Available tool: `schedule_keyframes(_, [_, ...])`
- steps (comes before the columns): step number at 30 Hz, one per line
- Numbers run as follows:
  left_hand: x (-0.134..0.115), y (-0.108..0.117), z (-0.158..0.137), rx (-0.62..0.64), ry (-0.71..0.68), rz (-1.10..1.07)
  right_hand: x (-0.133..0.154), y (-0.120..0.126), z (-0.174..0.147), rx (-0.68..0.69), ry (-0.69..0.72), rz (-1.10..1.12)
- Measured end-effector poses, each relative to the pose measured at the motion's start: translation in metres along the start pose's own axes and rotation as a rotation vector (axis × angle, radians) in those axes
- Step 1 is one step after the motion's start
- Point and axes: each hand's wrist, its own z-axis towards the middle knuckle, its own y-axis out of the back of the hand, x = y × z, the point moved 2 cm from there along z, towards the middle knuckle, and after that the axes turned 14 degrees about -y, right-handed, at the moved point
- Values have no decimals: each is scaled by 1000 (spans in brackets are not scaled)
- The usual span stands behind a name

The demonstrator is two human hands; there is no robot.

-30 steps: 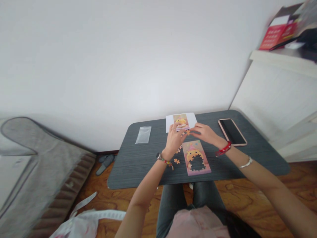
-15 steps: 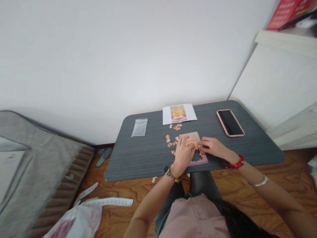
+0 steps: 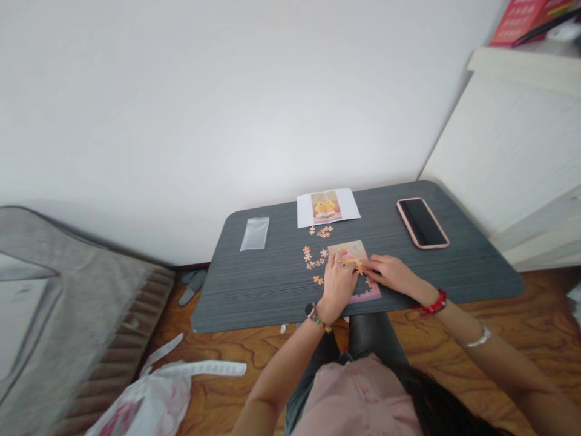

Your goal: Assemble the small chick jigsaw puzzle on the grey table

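Observation:
A jigsaw puzzle (image 3: 371,292) lies near the front edge of the table, its pink lower border and upper part assembled around a dark gap. My left hand (image 3: 339,281) rests over its left side, fingers stretched out across the picture. From the right, my right hand (image 3: 389,271) reaches onto the puzzle, its fingertips closed at an orange puzzle piece (image 3: 360,268). My left fingers cover part of the picture. Loose puzzle pieces (image 3: 310,259) lie left of the board, and another small group of pieces (image 3: 325,232) sits above it.
Behind the pieces lies a creased reference sheet (image 3: 350,204) with a yellow figure. A clear plastic bag (image 3: 255,234) is at the left of the dark table (image 3: 227,297), a phone (image 3: 423,223) at the right. White wall and cabinet (image 3: 521,157) border the table.
My right hand has moved slightly, its fingers lower and closer together on the puzzle. My left fingers have shifted a little over the picture. The loose pieces stay where they were.

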Motion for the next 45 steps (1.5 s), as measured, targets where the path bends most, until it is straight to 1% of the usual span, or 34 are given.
schedule_keyframes(5, [-3,1,1,44,14,45,7,2,-3,-76,54,-151])
schedule_keyframes(8, [-5,3,1,57,32,71,10,5,-5,-89,89,-183])
schedule_keyframes(13, [-7,2,1,57,41,93,11,7,-5,-74,88,-198])
schedule_keyframes(21, [-8,5,-5,32,23,46,14,7,-4,-74,76,-233])
schedule_keyframes(29, [-10,5,-11,37,7,24,18,9,-6,-81,76,-241])
schedule_keyframes(37, [-10,2,-11,80,4,20,18,9,-8,-43,64,-246])
schedule_keyframes(42, [-9,1,-10,78,-13,14,21,10,-7,7,32,-256])
schedule_keyframes(45, [-6,2,-9,67,-20,-2,21,10,-6,13,32,-261])
